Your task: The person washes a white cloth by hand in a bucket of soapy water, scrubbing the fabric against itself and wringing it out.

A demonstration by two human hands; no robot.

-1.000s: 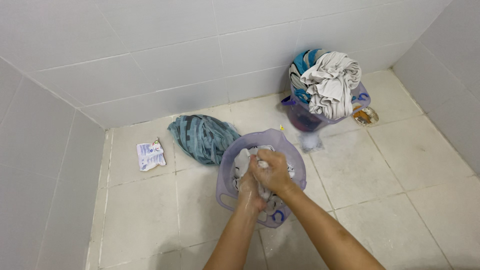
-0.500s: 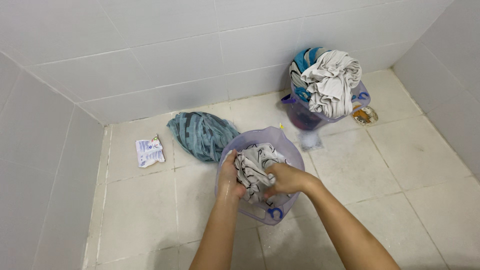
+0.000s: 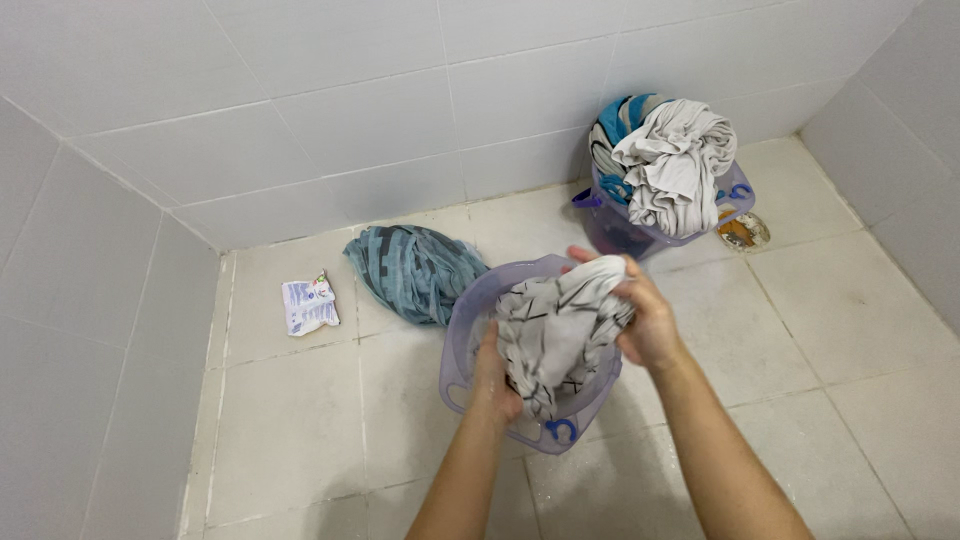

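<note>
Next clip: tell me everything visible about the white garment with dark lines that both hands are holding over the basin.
The white cloth garment with dark irregular stripes looks wet and bunched into a thick twisted mass. It hangs over the translucent lilac plastic basin, its lower end dipping inside. The right hand grips its upper end, raised near the basin's far rim; the left hand clasps its lower left side. Its full shape, sleeves or seams cannot be made out.

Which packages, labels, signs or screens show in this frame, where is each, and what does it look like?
Sachet: a small, crumpled packet, white with blue-purple print, lying flat on the tiled floor near the left wall, left of the teal striped cloth.
No signs, screens or other labels show.
</note>
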